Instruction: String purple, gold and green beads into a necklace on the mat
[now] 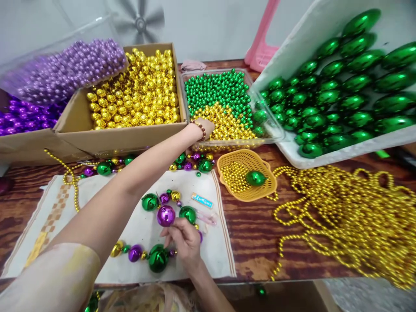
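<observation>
Head view: the wooden table [253, 247] ends at a near edge just beyond the near hem of a white cloth [212, 260]. On the cloth lies a beaded strand [158, 258] of green, purple and gold balls. The right hand [185, 238] is above it, fingertips pinched on the lower edge of a large purple ball [165, 216]. Right of the cloth, a lane of wood grain runs to a spread of gold bead strings [354, 221]. Farther on, a yellow basket [256, 195] holds small gold beads [235, 175] and one green ball [256, 177].

Beyond it stands a clear tray [232, 142] — gold beads [232, 123] near, green beads [217, 86] far. The left hand [206, 126], well apart from the right, reaches over its near left rim; its fingers are hidden, so I cannot tell their grip. Just left of the tray, a cardboard box [136, 134] holds larger gold beads [136, 95] — purple ones [29, 117] farther left, under a clear container [81, 32] of pale purple beads. Far right, a tilted white foam box [312, 34] holds green balls [357, 82].
</observation>
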`<state>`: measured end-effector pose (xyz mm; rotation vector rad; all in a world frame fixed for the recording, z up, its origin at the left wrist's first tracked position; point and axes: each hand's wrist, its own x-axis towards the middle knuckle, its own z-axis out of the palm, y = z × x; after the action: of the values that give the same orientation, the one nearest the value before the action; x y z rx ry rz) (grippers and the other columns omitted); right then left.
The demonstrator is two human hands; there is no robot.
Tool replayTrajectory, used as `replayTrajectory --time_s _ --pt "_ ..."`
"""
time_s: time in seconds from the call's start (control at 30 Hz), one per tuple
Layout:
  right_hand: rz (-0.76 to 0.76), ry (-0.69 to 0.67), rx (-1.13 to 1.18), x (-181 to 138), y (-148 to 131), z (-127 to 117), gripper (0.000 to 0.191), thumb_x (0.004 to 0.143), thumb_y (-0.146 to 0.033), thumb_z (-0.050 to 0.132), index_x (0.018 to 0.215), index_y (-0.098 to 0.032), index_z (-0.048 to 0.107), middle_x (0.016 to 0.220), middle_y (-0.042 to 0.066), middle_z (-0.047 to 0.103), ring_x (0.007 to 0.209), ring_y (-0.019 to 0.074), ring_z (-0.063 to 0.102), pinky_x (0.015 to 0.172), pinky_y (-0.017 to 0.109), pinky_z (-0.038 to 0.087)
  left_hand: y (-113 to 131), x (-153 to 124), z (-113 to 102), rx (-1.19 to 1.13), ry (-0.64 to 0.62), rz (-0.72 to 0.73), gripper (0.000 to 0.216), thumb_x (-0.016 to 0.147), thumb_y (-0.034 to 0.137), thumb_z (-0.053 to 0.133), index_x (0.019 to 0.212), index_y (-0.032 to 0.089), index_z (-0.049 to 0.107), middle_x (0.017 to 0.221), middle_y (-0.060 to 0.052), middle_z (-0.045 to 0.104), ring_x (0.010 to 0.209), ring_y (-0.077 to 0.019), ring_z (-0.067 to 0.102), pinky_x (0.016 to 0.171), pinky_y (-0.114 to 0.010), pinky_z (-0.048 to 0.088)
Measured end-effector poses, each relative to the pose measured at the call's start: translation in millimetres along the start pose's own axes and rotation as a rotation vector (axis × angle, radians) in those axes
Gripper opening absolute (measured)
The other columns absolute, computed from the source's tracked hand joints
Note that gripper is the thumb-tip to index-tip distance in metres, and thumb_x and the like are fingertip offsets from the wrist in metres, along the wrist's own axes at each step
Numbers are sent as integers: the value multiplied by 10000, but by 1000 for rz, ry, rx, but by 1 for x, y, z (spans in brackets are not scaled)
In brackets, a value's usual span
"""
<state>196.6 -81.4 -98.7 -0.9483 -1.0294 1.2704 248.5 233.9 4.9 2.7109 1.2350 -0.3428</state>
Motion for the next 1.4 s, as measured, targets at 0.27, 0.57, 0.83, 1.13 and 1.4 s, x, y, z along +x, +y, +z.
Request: replayTrajectory --time_s 0.27,0.57,0.83,1.13,1.4 --pt "-16 55 -11 3 -3 -1 206 989 -328 511 852 -192 582 702 5 709 462 100 617 483 213 462 0 -36 -12 -391 368 -6 187 876 141 600 1017 68 700 940 -173 699 951 -249 661 838 -347 495" --pt "-80 175 -4 21 -15 -4 116 954 -226 570 900 -186 664 590 -35 617 456 77 560 454 165 469 -34 -201 55 -2234 417 -160 112 826 128 703 932 101 725 878 -78 718 747 -117 694 752 -234 563" --pt "-40 112 -122 26 -19 4 111 931 -242 603 900 -173 685 523 -52 549 381 62 473 377 150 384 -51 -252 88 -2527 613 -236 102 903 114 622 956 96 706 869 -59 725 769 -131 716 763 -249 591" --pt "28 35 -212 23 -22 10 159 942 -290 588 911 -169 687 526 -48 528 390 70 456 383 174 351 -55 -260 92 -2674 566 -355 110 906 223 671 895 114 673 765 -14 698 692 -103 700 713 -224 582" --pt "25 38 -248 24 -18 13 166 934 -305 599 904 -174 697 510 -42 555 365 80 476 364 181 369 -57 -263 97 -2694 561 -439 133 871 259 718 856 137 670 750 1 696 677 -85 686 701 -201 567"
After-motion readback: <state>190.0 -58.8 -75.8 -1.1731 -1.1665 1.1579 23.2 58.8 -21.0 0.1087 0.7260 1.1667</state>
